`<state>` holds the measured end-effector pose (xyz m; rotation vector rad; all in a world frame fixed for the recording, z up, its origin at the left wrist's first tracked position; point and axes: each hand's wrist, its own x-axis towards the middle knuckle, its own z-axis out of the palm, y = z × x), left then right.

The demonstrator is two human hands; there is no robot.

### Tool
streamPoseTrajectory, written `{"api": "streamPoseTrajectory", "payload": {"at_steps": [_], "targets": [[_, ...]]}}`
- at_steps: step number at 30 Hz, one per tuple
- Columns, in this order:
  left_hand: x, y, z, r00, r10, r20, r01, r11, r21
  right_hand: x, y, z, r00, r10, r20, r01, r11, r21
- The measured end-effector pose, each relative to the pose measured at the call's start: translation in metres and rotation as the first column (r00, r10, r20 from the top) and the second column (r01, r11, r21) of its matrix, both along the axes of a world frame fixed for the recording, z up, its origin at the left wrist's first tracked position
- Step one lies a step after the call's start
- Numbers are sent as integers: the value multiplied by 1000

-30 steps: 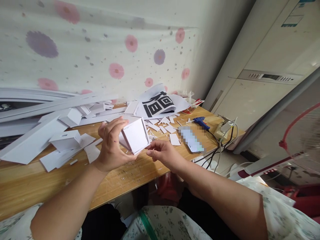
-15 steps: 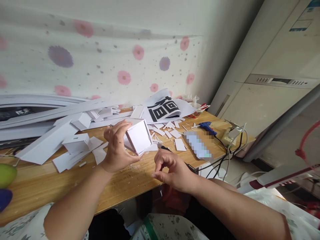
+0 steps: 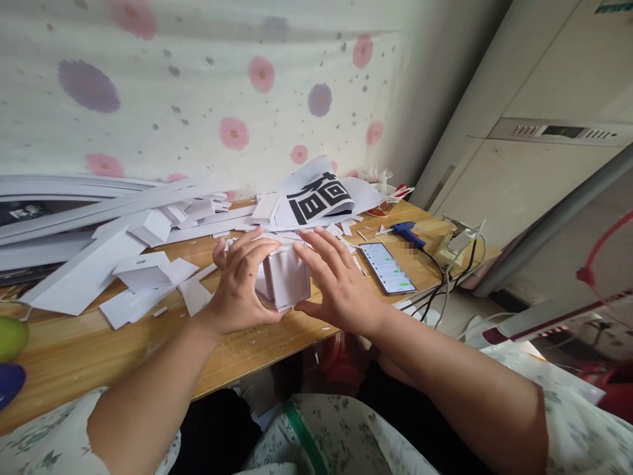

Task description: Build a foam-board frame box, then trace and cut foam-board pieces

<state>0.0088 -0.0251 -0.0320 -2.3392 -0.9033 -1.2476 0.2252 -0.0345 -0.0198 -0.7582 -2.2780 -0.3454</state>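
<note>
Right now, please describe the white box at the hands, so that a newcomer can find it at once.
Find the wooden table, then the left hand and right hand near its front edge. The white box is between them; unlike the other white pieces lying to the left, it is held.

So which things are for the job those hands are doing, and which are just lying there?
In the job:
white box, between the left hand and right hand
probably the white pieces and blue glue gun

Just lying about, it seems:
phone
printed paper
</note>
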Motion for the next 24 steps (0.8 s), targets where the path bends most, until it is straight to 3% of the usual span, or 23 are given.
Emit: {"api": "streamPoseTrajectory", "payload": {"at_steps": [4, 16, 24], "targets": [[0, -1, 0, 999, -31, -10, 31, 999, -22, -8, -1, -3, 993, -56, 108, 55, 998, 9], [-2, -2, -4, 998, -55, -44, 53, 997, -57, -11, -3, -8, 988, -115, 104, 110, 993, 51], [-3, -7, -1, 992, -17, -123, -2, 989, -151, -2, -7, -9, 997, -66, 25, 69, 992, -108]]}}
